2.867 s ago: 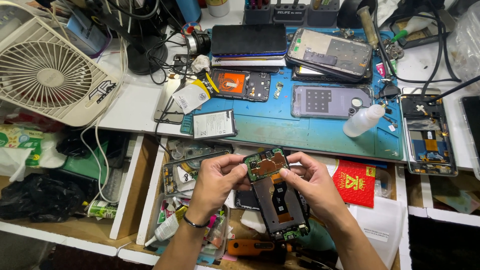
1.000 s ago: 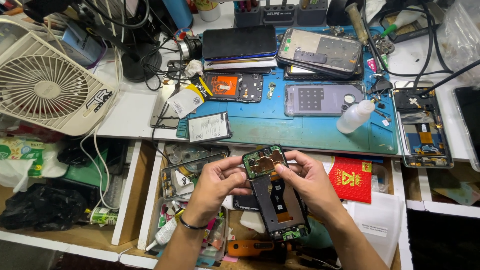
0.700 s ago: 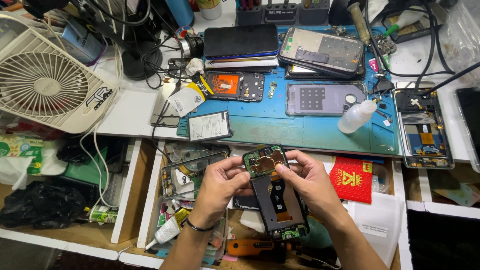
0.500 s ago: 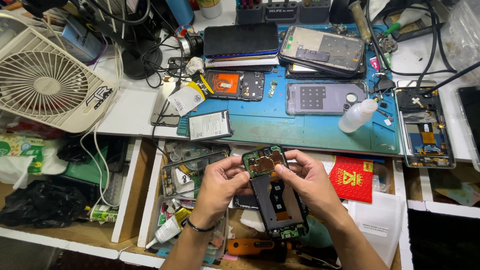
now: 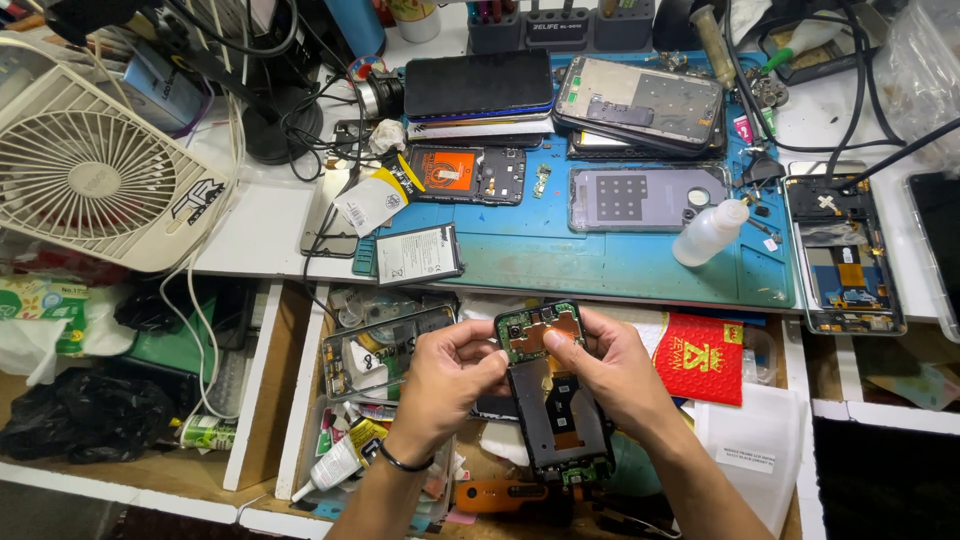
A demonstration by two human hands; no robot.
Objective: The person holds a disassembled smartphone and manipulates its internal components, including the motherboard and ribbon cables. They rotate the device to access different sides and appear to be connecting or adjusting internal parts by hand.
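Since the earlier frames the hands and the opened phone have barely shifted; the view has drifted slightly, and the fingers remain at the top end of the device. The left hand (image 5: 448, 375) pinches the left edge of the green circuit board (image 5: 540, 331) between thumb and fingertips, fingers narrow and curled. The right hand (image 5: 610, 372) grips the board's right edge, thumb lying across its orange patch, fingers closed round the frame beneath. The board sits at the far end of the opened phone frame (image 5: 560, 420), which is held upright in the view, above an open drawer (image 5: 300, 400) at the near centre of the scene.

Beyond the hands, a blue work mat (image 5: 600, 260) covers the bench. On it lie a loose battery (image 5: 419, 254) at the near left, a back cover with an orange patch (image 5: 466, 175), a grey phone back panel (image 5: 645, 198), and a small white squeeze bottle (image 5: 709, 232) lying tilted at the right. A dark-screened phone (image 5: 478, 85) and a stack of screen frames (image 5: 640, 100) rest at the far edge. A white desk fan (image 5: 95, 175) stands at the far left. A red packet (image 5: 700, 357) lies just right of the right hand. Another stripped phone (image 5: 845, 255) lies at the far right.
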